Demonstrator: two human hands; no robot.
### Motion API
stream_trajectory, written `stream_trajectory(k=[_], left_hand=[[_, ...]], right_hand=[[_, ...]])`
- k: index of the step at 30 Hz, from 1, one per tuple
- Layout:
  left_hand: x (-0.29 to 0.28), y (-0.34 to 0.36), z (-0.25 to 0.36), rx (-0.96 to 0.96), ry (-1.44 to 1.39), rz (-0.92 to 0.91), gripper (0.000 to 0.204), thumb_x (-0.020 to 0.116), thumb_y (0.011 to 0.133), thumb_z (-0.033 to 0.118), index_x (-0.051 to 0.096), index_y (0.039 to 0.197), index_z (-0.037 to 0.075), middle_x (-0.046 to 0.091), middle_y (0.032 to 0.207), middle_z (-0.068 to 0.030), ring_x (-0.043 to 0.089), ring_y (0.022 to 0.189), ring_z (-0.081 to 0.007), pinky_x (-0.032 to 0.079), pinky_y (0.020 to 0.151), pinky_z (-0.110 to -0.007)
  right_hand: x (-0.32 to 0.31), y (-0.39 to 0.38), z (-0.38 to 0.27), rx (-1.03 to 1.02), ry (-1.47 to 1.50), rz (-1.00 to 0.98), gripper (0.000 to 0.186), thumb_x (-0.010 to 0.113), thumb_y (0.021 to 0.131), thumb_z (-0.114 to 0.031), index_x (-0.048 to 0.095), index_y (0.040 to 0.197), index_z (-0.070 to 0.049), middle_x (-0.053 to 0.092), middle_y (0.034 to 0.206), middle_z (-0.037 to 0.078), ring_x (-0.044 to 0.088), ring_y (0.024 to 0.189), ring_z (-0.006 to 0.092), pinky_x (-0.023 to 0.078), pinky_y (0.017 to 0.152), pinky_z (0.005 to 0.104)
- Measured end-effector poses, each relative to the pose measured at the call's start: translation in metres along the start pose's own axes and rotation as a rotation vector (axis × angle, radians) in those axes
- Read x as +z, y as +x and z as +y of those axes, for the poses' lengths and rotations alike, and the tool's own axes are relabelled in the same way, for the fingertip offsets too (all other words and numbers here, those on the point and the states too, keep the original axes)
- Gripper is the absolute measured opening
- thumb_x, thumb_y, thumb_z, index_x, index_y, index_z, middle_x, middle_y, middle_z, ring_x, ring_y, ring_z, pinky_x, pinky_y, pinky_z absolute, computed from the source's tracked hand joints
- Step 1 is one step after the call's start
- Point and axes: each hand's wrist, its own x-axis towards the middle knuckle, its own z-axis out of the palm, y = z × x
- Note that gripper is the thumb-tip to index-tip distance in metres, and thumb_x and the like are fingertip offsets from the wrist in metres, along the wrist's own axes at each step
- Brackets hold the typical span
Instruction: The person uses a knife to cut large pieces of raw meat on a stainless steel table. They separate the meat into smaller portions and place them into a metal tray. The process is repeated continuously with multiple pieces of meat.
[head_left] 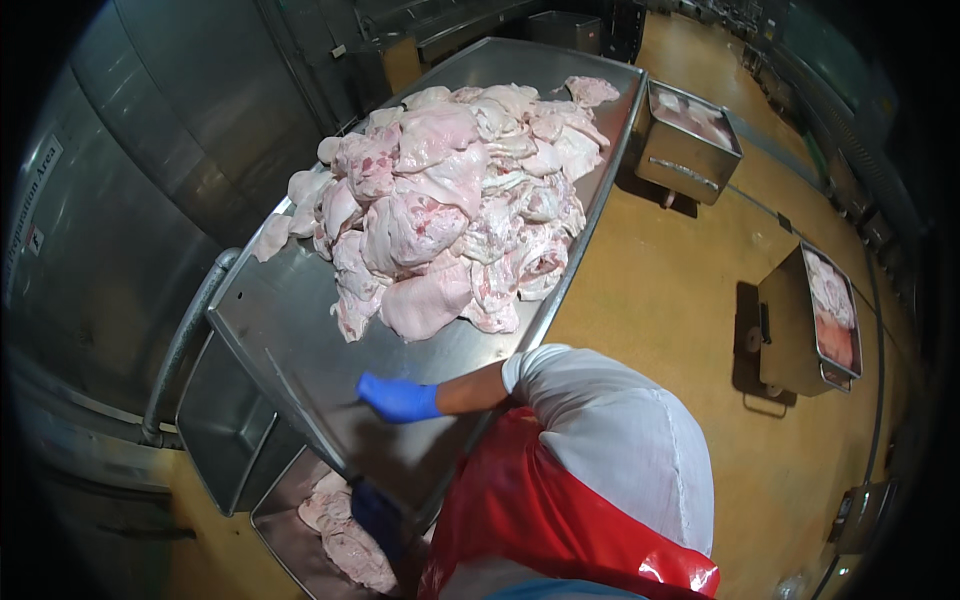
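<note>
My right hand (398, 398), in a blue glove, is closed over the near end of the steel table (300, 310). A thin, blurred blade points left from it, apparently a knife (338, 404). Lower down, my left hand (377, 517) in a dark blue glove is in shadow and partly hidden. From it a slim rod, seemingly a sharpening steel (318, 432), slants up and left toward the blade. Whether the two touch is unclear. Beyond my hands, a large heap of pale pink, skin-covered meat pieces (440, 205) covers the middle of the table.
Below the table's near edge stands a metal bin with meat pieces (345, 540); beside it is another steel bin (225, 430). Wheeled steel carts holding meat stand right, one far (685, 165) and one nearer (790, 320). A metal wall (170, 130) and pipe (190, 340) border the left.
</note>
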Motion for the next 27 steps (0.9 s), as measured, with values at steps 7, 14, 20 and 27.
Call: stream_trajectory(k=[7,14,20,27], left_hand=[[-0.008,0.001,0.113,-0.348,-0.357,0.044,0.029,0.049,0.106,0.021,0.062,0.117,-0.002,0.060,0.078,-0.0110,0.059,0.065,-0.0249,0.047,0.059,-0.041],[-0.019,-0.009,0.119,-0.200,-0.314,0.132,0.034,0.049,0.108,0.028,0.066,0.106,-0.002,0.054,0.068,-0.0015,0.052,0.057,-0.0113,0.040,0.052,-0.031],[-0.047,-0.019,0.107,-0.306,-0.208,0.031,0.029,0.050,0.105,0.022,0.065,0.107,-0.003,0.065,0.079,-0.0152,0.062,0.065,-0.0280,0.047,0.058,-0.040],[-0.080,0.004,0.041,-0.138,-0.365,-0.056,0.023,0.049,0.106,0.017,0.063,0.103,-0.001,0.062,0.071,-0.0085,0.060,0.061,-0.0177,0.047,0.055,-0.034]], right_hand=[[-0.012,0.010,0.011,0.476,0.268,-0.317,0.028,0.056,0.090,-0.010,0.054,0.115,0.000,0.061,0.100,0.021,0.064,0.095,0.0418,0.052,0.085,0.0478],[-0.009,-0.003,-0.045,-0.143,0.359,-0.273,0.029,0.059,0.092,-0.007,0.062,0.120,-0.003,0.063,0.110,0.024,0.064,0.099,0.0423,0.053,0.086,0.0477],[-0.053,-0.016,0.073,0.504,-0.087,-0.040,0.020,0.057,0.096,-0.013,0.053,0.110,0.000,0.061,0.101,0.028,0.063,0.082,0.0469,0.052,0.071,0.0538],[-0.103,0.024,-0.022,-0.251,0.317,-0.702,0.022,0.052,0.105,-0.027,0.051,0.110,-0.005,0.059,0.091,0.022,0.060,0.083,0.0473,0.048,0.072,0.0517]])
